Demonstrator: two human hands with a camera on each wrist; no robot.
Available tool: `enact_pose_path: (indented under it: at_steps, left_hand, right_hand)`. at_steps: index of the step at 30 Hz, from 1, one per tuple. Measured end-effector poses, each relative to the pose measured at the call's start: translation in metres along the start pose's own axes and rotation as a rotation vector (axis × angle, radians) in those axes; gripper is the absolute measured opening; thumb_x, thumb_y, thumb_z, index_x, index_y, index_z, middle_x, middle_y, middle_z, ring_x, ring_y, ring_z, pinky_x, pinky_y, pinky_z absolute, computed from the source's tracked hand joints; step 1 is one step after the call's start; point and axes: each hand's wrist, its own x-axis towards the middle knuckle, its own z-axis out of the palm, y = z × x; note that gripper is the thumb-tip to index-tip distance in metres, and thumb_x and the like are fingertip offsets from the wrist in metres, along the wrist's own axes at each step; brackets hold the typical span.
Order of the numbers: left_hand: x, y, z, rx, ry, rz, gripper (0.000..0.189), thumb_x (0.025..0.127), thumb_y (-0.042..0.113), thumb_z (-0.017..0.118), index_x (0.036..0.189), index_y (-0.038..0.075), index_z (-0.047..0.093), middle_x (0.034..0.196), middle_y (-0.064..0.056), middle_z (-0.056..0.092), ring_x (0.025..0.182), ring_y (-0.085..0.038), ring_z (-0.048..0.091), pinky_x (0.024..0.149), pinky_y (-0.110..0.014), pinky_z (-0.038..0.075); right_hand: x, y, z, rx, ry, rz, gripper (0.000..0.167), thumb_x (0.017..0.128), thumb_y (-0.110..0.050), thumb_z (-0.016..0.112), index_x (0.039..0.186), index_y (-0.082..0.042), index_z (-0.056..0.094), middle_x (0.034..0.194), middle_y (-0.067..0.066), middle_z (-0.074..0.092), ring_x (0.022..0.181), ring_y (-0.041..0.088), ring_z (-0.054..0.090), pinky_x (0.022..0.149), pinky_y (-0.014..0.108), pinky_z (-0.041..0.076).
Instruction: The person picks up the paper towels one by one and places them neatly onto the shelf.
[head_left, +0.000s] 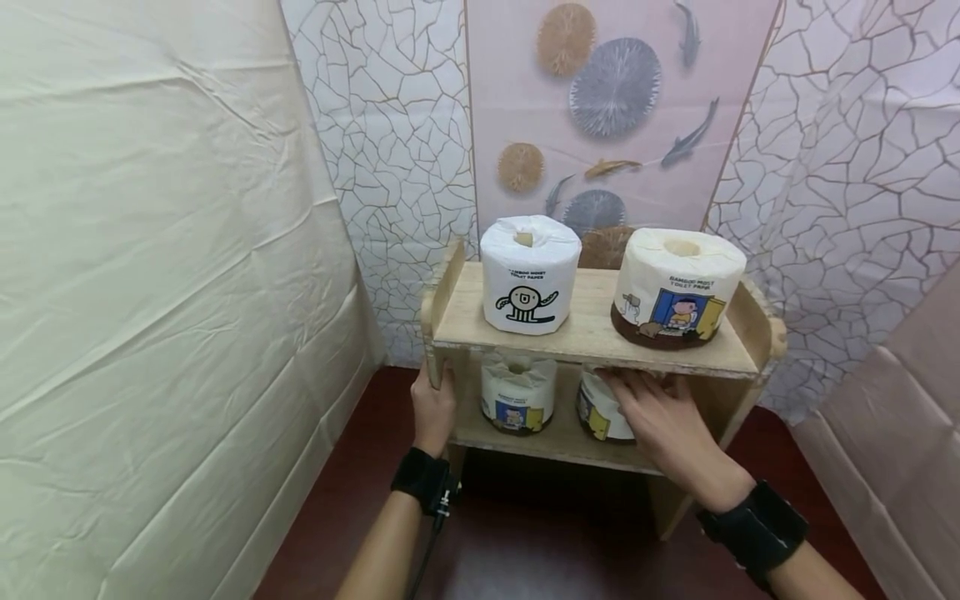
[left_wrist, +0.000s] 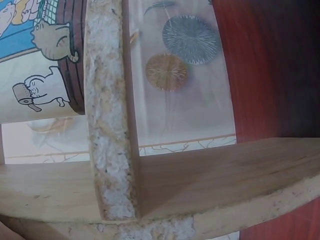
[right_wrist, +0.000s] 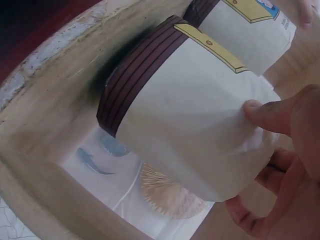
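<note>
On the lower board of a small wooden shelf (head_left: 491, 432), my right hand (head_left: 663, 425) holds a wrapped toilet paper roll (head_left: 606, 410) near its top. In the right wrist view the thumb presses one side of that roll (right_wrist: 195, 115), with the fingers curled at its far side and the roll slightly tilted. My left hand (head_left: 435, 408) grips the shelf's left side panel (head_left: 435, 333); only a sliver of it shows in the left wrist view. Left of the held roll stands another toilet paper roll (head_left: 517, 396) with a brown base band.
Two more rolls stand on the top board: a white roll (head_left: 529, 275) on the left and a cream roll (head_left: 678, 287) on the right. A patterned cloth (head_left: 405, 125) hangs behind, with pale fabric (head_left: 172, 250) at both sides. The floor surface (head_left: 517, 542) is dark red.
</note>
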Motion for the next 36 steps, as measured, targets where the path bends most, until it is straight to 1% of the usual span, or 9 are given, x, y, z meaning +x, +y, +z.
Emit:
enact_pose_path:
  at_steps: [1,7,8,13,16,19,23,31,36]
  left_hand:
    - [-0.0002,-0.0003,-0.0007,-0.009,-0.003,0.000,0.037,0.109,0.006,0.058,0.144,-0.003,0.058,0.098,-0.025,0.069,0.077,-0.030,0.064,0.071,-0.041,0.053]
    - [0.0013,-0.0013,-0.0007,-0.033,0.001,-0.011,0.037,0.107,0.002,0.061,0.143,-0.002,0.059,0.122,-0.028,0.071,0.101,-0.042,0.072,0.078,-0.048,0.057]
    - [0.0015,-0.0007,-0.0003,-0.032,0.001,-0.012,0.037,0.107,0.004,0.061,0.144,-0.002,0.059,0.115,-0.027,0.072,0.092,-0.037,0.072,0.073,-0.045,0.056]
    - [0.0011,0.0007,0.0000,-0.019,0.014,-0.030,0.034,0.108,0.005,0.061,0.141,-0.002,0.061,0.076,-0.014,0.058,0.061,-0.020,0.050,0.062,-0.034,0.046]
    - [0.0007,0.0019,0.0013,-0.003,0.020,-0.053,0.034,0.107,0.002,0.060,0.140,-0.004,0.060,0.075,-0.015,0.055,0.062,-0.020,0.047,0.063,-0.036,0.045]
    - [0.0005,0.0022,0.0024,-0.009,0.021,-0.062,0.036,0.106,0.000,0.060,0.141,-0.006,0.058,0.098,-0.026,0.069,0.080,-0.031,0.065,0.072,-0.044,0.053]
    - [-0.0004,0.0021,0.0026,-0.028,0.010,-0.062,0.038,0.107,0.002,0.060,0.144,-0.005,0.057,0.126,-0.031,0.068,0.103,-0.043,0.069,0.080,-0.051,0.054]
    - [-0.0014,0.0016,0.0020,-0.053,-0.002,-0.019,0.039,0.108,0.005,0.059,0.147,-0.002,0.056,0.128,-0.026,0.069,0.110,-0.040,0.071,0.084,-0.048,0.057]
    - [-0.0010,0.0031,0.0021,-0.016,0.010,-0.037,0.038,0.108,0.003,0.059,0.145,-0.004,0.057,0.104,-0.028,0.070,0.082,-0.031,0.063,0.074,-0.041,0.051]
  right_hand:
    - [-0.0003,-0.0001,0.0004,0.006,0.003,0.002,0.065,0.090,0.008,0.059,0.152,-0.010,0.053,0.141,0.022,0.060,0.122,0.040,0.061,0.086,0.062,0.046]
    - [-0.0032,0.0008,0.0005,0.028,0.027,-0.001,0.049,0.102,-0.004,0.051,0.151,-0.007,0.053,0.143,0.023,0.060,0.128,0.041,0.059,0.097,0.067,0.041]
    - [-0.0034,0.0009,0.0000,0.026,0.024,0.002,0.050,0.101,-0.003,0.052,0.151,-0.007,0.052,0.143,0.023,0.060,0.129,0.041,0.058,0.098,0.068,0.040]
    - [-0.0024,-0.0007,-0.0002,0.012,0.034,0.006,0.053,0.115,-0.017,0.015,0.149,-0.006,0.054,0.139,0.023,0.061,0.127,0.041,0.059,0.096,0.070,0.041]
    - [-0.0026,-0.0022,-0.0009,-0.001,0.053,0.007,0.048,0.113,-0.012,0.024,0.148,-0.007,0.056,0.136,0.023,0.063,0.123,0.040,0.060,0.092,0.069,0.043]
    - [-0.0034,-0.0028,-0.0009,-0.009,0.053,0.010,0.048,0.103,-0.004,0.042,0.148,-0.006,0.056,0.135,0.023,0.063,0.121,0.040,0.061,0.090,0.069,0.044]
    - [-0.0054,-0.0021,0.0005,-0.015,0.020,0.026,0.054,0.096,0.003,0.053,0.149,-0.007,0.055,0.137,0.022,0.063,0.122,0.040,0.061,0.089,0.068,0.045]
    - [-0.0091,0.0015,-0.0006,-0.022,0.003,0.044,0.051,0.096,-0.004,0.057,0.146,-0.006,0.057,0.137,0.021,0.063,0.122,0.037,0.061,0.073,0.058,0.044]
    - [-0.0094,0.0020,0.0002,-0.022,0.007,0.049,0.046,0.100,-0.009,0.052,0.146,-0.007,0.058,0.137,0.020,0.064,0.122,0.036,0.061,0.072,0.057,0.043]
